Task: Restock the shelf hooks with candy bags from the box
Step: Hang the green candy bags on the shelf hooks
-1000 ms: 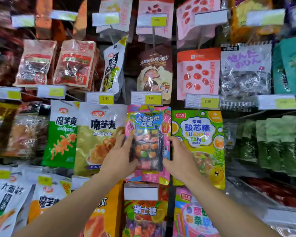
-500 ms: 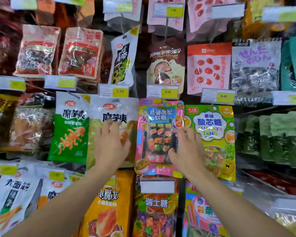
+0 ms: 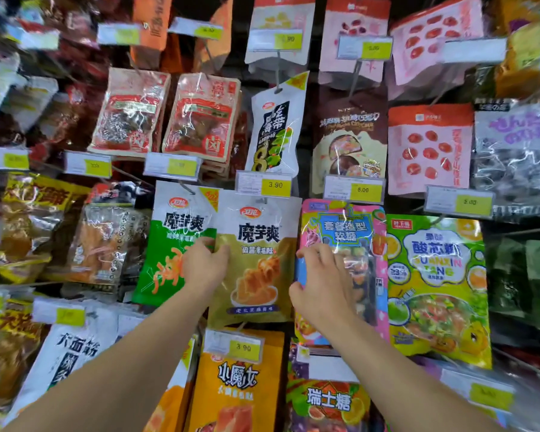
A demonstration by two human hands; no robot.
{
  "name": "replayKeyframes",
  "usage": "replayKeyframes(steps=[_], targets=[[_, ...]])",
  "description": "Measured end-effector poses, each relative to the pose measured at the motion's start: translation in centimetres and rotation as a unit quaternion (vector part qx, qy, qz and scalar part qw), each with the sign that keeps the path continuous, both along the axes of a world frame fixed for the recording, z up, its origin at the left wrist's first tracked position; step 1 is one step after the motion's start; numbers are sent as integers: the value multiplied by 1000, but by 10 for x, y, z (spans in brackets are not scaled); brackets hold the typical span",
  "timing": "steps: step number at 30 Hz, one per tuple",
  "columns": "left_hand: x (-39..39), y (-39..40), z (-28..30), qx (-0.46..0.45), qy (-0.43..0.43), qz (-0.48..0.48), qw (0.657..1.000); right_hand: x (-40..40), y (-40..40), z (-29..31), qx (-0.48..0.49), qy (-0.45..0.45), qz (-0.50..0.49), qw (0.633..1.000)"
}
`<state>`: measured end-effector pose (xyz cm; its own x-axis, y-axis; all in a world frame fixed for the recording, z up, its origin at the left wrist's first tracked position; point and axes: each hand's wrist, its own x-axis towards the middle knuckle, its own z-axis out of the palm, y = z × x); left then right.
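Currently your hands are at the middle row of the snack display, and the step in hand reads as seating and straightening a hung bag. Your right hand (image 3: 321,288) rests on the pink candy bag (image 3: 340,226), fingers curled around its left edge; the bag hangs beneath the 5.00 price tag (image 3: 354,190), between the beige konjac bag (image 3: 262,232) and the green-yellow sour candy bag (image 3: 434,275). Your left hand (image 3: 205,263) lies on the seam between the beige bag and the green konjac bag (image 3: 175,226), fingers loosely bent, pinching nothing that can be confirmed. Whether the hook passes through the pink bag's hole cannot be told. The box is not in view. Next move, in my judgement: release, confirm the bag hangs square, return to the box.
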<state>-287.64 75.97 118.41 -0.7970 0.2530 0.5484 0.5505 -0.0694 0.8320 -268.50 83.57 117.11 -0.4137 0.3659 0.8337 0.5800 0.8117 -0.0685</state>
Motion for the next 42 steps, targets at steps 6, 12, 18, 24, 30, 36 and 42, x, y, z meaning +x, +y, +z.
replayKeyframes(steps=[6, 12, 18, 24, 30, 36, 42], targets=[[-13, -5, 8, 46, -71, -101, 991, -16, -2, 3, -33, 16, 8, 999], [-28, -14, 22, 85, -130, -182, 971, -16, -1, 3, -47, 43, 17, 998], [-17, -5, 11, 73, -176, -221, 957, -13, -4, 1, -78, 79, 63, 992], [-8, -1, 2, 105, -182, -226, 951, -9, -5, -5, -44, 43, 17, 998], [-15, -4, 2, 94, -163, -204, 961, -9, -11, -11, -66, -15, -24, 997], [-18, -9, -6, 73, -153, -231, 958, -9, -14, -13, -120, -42, -31, 991], [-21, -17, -20, 42, -146, -248, 957, -9, -22, -18, -131, -50, -14, 990]])
